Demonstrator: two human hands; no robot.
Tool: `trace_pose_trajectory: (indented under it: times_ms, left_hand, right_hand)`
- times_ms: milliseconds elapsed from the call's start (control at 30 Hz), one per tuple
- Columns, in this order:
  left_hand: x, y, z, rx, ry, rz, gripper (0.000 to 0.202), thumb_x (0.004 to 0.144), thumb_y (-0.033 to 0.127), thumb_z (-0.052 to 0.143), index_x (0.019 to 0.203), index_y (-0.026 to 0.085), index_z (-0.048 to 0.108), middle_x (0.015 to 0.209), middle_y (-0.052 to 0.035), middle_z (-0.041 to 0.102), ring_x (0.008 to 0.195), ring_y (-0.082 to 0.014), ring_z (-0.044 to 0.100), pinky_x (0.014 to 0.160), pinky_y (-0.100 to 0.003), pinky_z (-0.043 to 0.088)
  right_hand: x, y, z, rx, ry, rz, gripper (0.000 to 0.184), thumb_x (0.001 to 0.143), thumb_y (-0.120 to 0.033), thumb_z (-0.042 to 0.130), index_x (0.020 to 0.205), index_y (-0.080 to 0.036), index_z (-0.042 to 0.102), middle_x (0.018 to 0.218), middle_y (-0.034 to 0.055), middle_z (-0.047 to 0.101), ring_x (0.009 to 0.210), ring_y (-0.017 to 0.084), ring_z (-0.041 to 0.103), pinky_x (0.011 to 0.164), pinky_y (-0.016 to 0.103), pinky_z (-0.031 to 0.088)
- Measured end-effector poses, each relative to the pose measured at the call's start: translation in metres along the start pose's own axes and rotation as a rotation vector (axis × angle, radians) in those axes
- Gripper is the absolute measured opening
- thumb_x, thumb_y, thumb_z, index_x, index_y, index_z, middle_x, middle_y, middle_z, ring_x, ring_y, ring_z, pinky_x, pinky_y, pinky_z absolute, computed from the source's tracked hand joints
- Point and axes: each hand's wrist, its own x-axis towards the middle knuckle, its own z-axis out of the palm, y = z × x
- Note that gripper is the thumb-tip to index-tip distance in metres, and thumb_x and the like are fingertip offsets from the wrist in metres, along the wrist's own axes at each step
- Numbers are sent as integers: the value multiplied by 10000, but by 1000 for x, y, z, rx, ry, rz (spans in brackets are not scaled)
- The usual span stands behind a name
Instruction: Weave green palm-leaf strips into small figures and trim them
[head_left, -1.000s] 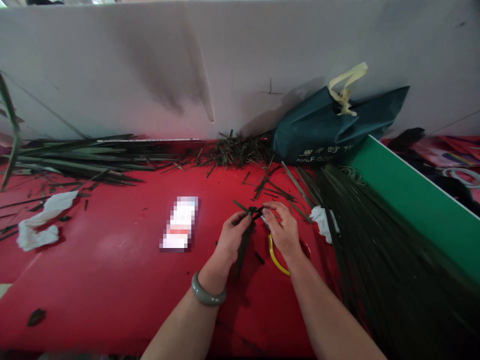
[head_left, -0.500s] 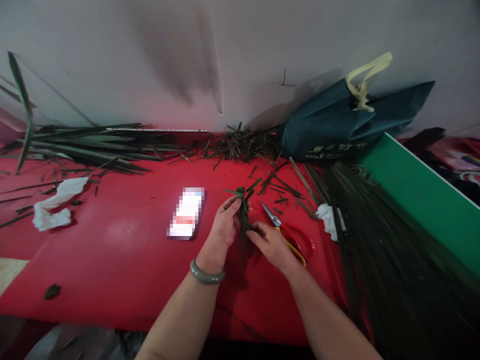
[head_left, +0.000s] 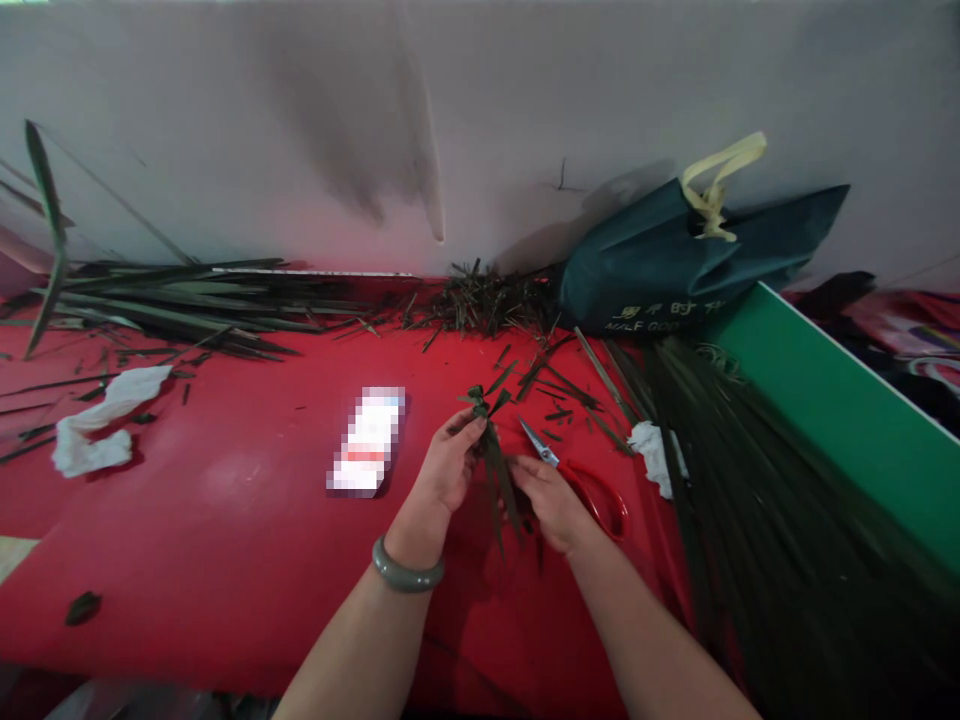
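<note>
A small knotted piece of green leaf [head_left: 481, 402] stands at the middle of the head view, with leaf strips [head_left: 498, 482] hanging below it. My left hand [head_left: 442, 465], a grey bangle at its wrist, pinches the piece just under the knot between thumb and fingers. Beside the hanging strips, my right hand [head_left: 553, 503] has its fingers curled in against one strip; its fingertips are partly hidden. Scissors [head_left: 609, 497] with red handles lie on the table just beyond my right hand, blades pointing away to the left.
A phone [head_left: 367, 440] lies left of my hands on the red table [head_left: 247, 550]. Long leaves [head_left: 195, 300] and cut scraps [head_left: 487, 300] line the wall. At right are more leaves [head_left: 757, 520], crumpled tissue [head_left: 652, 455], a green box [head_left: 847, 400] and a dark bag [head_left: 637, 260].
The knotted piece has tilted, and its strips have spread apart below my left hand. My right hand's fingers have curled in beside the strips. The whole view has shifted slightly.
</note>
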Motion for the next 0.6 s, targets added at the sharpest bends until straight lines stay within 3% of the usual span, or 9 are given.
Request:
trace_pose_trajectory:
  times_ms: [167, 267, 400, 600]
  left_hand:
    - [-5, 1, 4, 26, -41, -34, 226, 590, 217, 682, 782, 152, 584, 638, 0, 613, 561, -88, 571, 495, -168, 424]
    - [-7, 3, 6, 5, -24, -7, 232, 563, 204, 699, 761, 147, 593, 627, 9, 604, 566, -76, 567, 537, -163, 434]
    - [-9, 5, 7, 63, 5, -38, 239, 559, 227, 701, 763, 155, 599, 595, 20, 589, 492, -63, 531, 465, -160, 406]
    - [-10, 5, 9, 83, 33, 2, 224, 546, 203, 708, 744, 151, 620, 616, 17, 603, 516, -52, 532, 473, -143, 394]
  right_hand:
    - [0, 4, 5, 19, -112, 27, 367, 644, -465, 610, 804, -135, 632, 501, -17, 568, 439, 86, 464, 474, 217, 368]
    - [-1, 5, 5, 39, -104, -14, 359, 619, -464, 635, 766, -137, 643, 560, -8, 595, 483, 87, 480, 506, 215, 368]
    - [-2, 2, 7, 60, -104, -36, 349, 631, -463, 628, 760, -139, 641, 616, 6, 613, 546, 105, 519, 560, 227, 385]
    - [0, 1, 8, -48, -68, -107, 317, 640, -435, 621, 743, -135, 630, 636, -3, 601, 565, 105, 495, 575, 230, 389]
